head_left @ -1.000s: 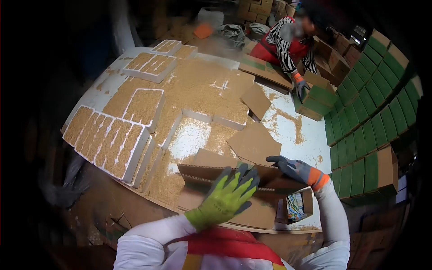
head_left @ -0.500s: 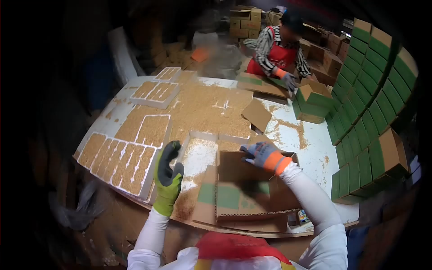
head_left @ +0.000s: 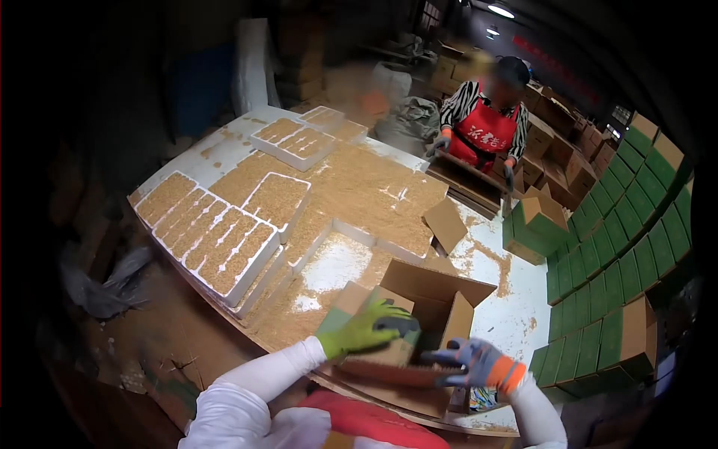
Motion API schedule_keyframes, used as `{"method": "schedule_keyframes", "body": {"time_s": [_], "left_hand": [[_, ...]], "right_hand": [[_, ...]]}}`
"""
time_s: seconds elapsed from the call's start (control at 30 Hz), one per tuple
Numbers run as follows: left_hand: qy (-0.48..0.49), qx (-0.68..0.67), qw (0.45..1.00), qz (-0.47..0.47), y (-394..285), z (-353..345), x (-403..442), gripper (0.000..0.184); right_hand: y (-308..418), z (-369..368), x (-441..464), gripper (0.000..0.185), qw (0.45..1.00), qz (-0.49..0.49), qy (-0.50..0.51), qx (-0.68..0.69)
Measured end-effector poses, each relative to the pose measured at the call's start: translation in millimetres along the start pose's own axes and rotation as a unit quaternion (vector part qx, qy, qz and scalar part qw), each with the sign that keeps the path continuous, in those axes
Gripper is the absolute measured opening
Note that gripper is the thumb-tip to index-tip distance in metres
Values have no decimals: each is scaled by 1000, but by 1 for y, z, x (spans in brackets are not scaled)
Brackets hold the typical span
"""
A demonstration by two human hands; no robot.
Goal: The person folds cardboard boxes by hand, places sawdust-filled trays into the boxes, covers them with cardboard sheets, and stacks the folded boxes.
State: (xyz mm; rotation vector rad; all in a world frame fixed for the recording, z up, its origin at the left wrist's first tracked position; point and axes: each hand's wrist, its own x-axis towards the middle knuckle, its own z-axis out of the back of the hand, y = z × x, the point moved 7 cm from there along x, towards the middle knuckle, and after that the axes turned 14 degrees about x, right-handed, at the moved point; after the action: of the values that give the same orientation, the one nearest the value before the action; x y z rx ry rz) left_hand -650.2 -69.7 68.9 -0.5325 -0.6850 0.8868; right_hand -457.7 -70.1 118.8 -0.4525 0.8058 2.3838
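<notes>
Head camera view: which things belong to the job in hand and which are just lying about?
Likely in the job:
- open cardboard box, with left hand and right hand at it
- stacked green cartons, at right

Seemingly lying about:
- loose cardboard piece, untouched
- crumpled plastic, lower left
- grey bag, background

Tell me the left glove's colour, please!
The left glove is yellow-green and dark grey; head view shows it best.

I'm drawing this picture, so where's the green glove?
In the head view, the green glove is low, near the middle. It's on the left hand, at the left side of the nearest open box.
</notes>
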Motion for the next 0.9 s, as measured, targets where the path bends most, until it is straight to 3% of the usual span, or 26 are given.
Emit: {"method": "schedule_keyframes", "body": {"time_s": [0.03,0.07,0.1,0.13,0.17,0.2,0.23,0.27,0.3,0.33,0.37,0.4,0.43,0.47,0.53,0.57,0.6,0.63,0.67,0.7,0.73,0.77,0.8,0.83,0.87,0.9], "left_hand": [[23,-184,981,50,15,0,4,57],[40,-364,925,100,27,-4,3,57],[55,-528,836,141,32,-6,0,58],[47,-287,939,185,13,1,-6,55],[10,-29,995,91,16,-7,-6,50],[-28,226,974,-4,16,-19,-5,46],[10,300,954,-6,-11,-10,0,45],[-38,332,942,-6,-19,0,1,46],[-78,360,929,-9,-26,2,0,47],[-111,385,916,-20,-32,3,-3,48],[-130,412,901,-31,-31,1,-7,61],[-185,413,892,-2,-37,7,-16,67],[-247,416,875,26,-44,22,-24,73],[-317,421,848,54,-45,37,-29,79],[-305,343,854,243,-10,33,-44,91],[-264,236,872,339,21,18,-50,91],[-153,203,894,368,43,3,-47,91],[-31,167,903,394,45,2,-42,91],[90,131,898,411,39,-3,-41,91],[-21,125,899,418,10,16,-40,88],[-81,140,932,326,-11,28,-34,89],[-141,149,950,236,-30,37,-35,91],[-200,159,955,153,-47,42,-47,92],[-210,269,937,65,-42,30,-59,95],[-232,114,962,84,-37,31,-70,95],[-262,-41,960,91,-31,34,-76,95]], "right_hand": [[-38,-8,19,73,993,-15,14,118],[-67,-18,34,70,971,-29,35,234],[-75,-20,44,63,952,-91,89,279],[-62,-7,49,63,974,-20,17,224],[-45,4,46,63,984,49,-57,163],[-29,16,37,63,980,115,-125,102],[-16,48,30,62,969,145,-194,53],[-25,88,21,55,919,197,-306,151],[-58,121,8,31,818,226,-479,224],[-97,125,30,39,841,114,-503,161],[-141,120,51,48,853,-5,-514,94],[-150,91,54,59,878,-65,-472,43],[-159,61,57,71,898,-118,-423,-11],[-136,18,67,85,934,-104,-338,-49],[-91,-18,40,98,916,-152,-347,-134],[-108,-19,25,95,901,-197,-387,-23],[-129,-18,17,92,872,-228,-424,89],[-164,-36,17,90,900,-296,-282,152],[-166,-42,11,91,904,-271,-187,271],[-165,-50,2,92,881,-261,-86,385],[-138,-44,-19,92,830,-240,-46,502],[-110,-39,-41,92,760,-231,-2,607],[-80,-36,-47,92,646,-164,22,745],[-77,-45,-44,93,641,-126,-40,756],[-113,-92,-33,88,617,-101,-108,773],[-101,-98,-30,74,635,-46,-248,731]]}}
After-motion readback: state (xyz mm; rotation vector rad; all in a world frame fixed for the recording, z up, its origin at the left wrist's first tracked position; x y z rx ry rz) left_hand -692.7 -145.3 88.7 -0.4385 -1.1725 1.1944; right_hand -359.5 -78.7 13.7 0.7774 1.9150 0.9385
